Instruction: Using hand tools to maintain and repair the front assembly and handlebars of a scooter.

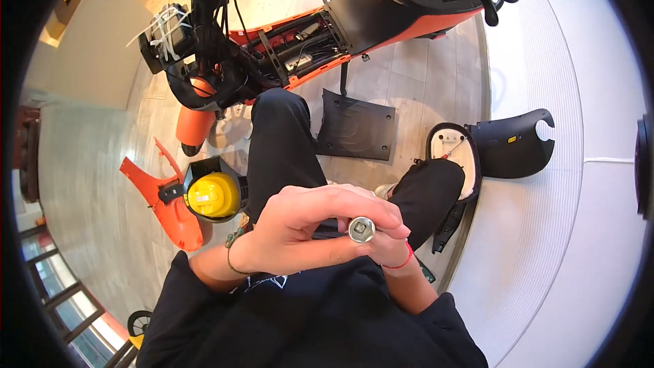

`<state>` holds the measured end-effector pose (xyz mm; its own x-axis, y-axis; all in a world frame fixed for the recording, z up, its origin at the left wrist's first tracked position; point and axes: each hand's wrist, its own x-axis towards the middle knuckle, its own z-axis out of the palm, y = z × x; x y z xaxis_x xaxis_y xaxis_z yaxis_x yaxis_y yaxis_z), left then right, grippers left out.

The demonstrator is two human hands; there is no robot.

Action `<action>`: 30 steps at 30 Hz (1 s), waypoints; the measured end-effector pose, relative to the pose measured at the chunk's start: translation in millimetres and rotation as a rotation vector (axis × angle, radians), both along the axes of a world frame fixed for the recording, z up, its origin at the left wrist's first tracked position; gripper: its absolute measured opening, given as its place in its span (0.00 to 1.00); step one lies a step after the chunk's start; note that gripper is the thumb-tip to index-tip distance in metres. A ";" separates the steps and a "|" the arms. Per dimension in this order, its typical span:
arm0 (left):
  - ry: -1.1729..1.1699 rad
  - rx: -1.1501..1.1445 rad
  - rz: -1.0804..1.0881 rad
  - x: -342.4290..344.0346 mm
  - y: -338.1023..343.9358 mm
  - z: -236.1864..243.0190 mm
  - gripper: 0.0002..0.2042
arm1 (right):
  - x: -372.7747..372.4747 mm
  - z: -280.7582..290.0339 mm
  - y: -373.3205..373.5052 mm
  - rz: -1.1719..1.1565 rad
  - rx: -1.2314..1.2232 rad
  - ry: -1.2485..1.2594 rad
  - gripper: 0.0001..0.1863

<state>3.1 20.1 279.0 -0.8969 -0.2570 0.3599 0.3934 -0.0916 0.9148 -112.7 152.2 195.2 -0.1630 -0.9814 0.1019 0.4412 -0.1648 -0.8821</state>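
My left hand (306, 225) is wrapped around a metal socket tool (362, 229), whose round silver end with a square hole faces up. My right hand (390, 249) sits under and behind it, mostly hidden, with a red band on its wrist. Whether the right fingers grip the tool's dark handle cannot be made out. Both hands are held close to my chest above my black trousers (283, 143).
A partly stripped orange scooter (306, 34) stands ahead with its wiring exposed. On the floor lie a black flat panel (355, 126), a black curved cover (514, 143), an orange fairing piece (167, 208) and a yellow headlight unit (212, 195).
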 end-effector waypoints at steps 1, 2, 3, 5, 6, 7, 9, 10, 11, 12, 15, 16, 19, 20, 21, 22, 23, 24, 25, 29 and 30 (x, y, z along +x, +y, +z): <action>-0.055 0.049 0.035 1.8 1.4 -1.0 0.14 | -0.3 0.8 -0.8 -0.012 0.022 0.004 0.15; -0.111 0.098 0.071 2.9 1.7 -1.7 0.14 | -0.2 3.7 -2.3 -0.008 0.028 0.009 0.15; -0.106 0.104 0.076 3.2 0.6 -1.3 0.14 | 0.0 8.1 -4.0 -0.026 0.035 0.050 0.15; -0.096 0.157 0.077 4.6 -1.4 -0.2 0.13 | 1.5 9.2 -6.0 -0.033 0.038 0.090 0.16; -0.093 0.159 0.085 3.6 0.4 -1.1 0.13 | 2.3 7.6 -4.1 -0.030 0.083 0.055 0.16; -0.062 0.209 0.140 3.5 2.9 -3.1 0.11 | 4.8 7.3 -5.9 -0.018 0.123 0.015 0.16; -0.032 0.255 0.208 7.0 0.4 -6.0 0.09 | 10.5 12.1 -7.9 -0.098 0.128 0.107 0.15; -0.055 0.085 0.248 8.7 -6.8 -6.6 0.12 | 14.3 16.1 -10.2 -0.198 0.136 0.204 0.15; -0.079 -0.084 0.286 10.5 -13.1 -7.6 0.17 | 16.4 17.5 -10.8 -0.193 0.133 0.201 0.15; -0.065 -0.180 0.347 10.6 -16.4 -9.1 0.19 | 17.3 18.3 -10.3 -0.216 0.122 0.297 0.15; -0.110 -0.041 0.413 11.4 -10.9 -4.3 0.20 | 23.9 39.3 -15.4 -0.272 0.088 0.439 0.14; -0.079 0.063 0.468 8.5 -8.6 -10.2 0.20 | 27.3 43.6 -15.8 -0.310 0.145 0.504 0.14; -0.060 0.288 0.519 2.3 -14.8 -11.4 0.20 | 33.6 68.9 -28.2 -0.389 0.192 0.662 0.15; -0.072 0.282 0.514 0.9 -15.5 -11.2 0.20 | 35.0 73.9 -32.7 -0.446 0.158 0.760 0.15; -0.077 0.344 0.553 -1.4 -15.7 -12.5 0.20 | 36.5 76.0 -36.2 -0.503 0.125 0.857 0.15; -0.084 0.405 0.594 -3.2 -15.2 -14.7 0.20 | 39.1 74.2 -38.4 -0.530 0.129 0.872 0.15; -0.099 0.396 0.590 -5.4 -14.2 -15.1 0.20 | 41.5 72.6 -41.6 -0.536 0.132 0.856 0.15; -0.099 0.476 0.619 -7.7 -13.2 -15.0 0.20 | 43.4 71.5 -45.7 -0.547 0.134 0.907 0.15; -0.095 0.559 0.649 -9.5 -10.8 -14.7 0.20 | 44.4 71.4 -47.6 -0.556 0.136 0.964 0.15; -0.116 0.555 0.572 -10.0 -15.9 -21.1 0.14 | 39.2 64.9 -51.6 -0.424 0.205 0.650 0.14; -0.194 0.481 0.521 -10.6 -15.8 -20.0 0.14 | 37.3 70.0 -51.3 -0.380 0.291 0.579 0.13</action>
<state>-7.5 4.3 259.0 -0.6510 -0.7572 -0.0527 0.3306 -0.3453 0.8783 -75.5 100.9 265.2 -0.4953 -0.8685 0.0192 -0.1470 0.0620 -0.9872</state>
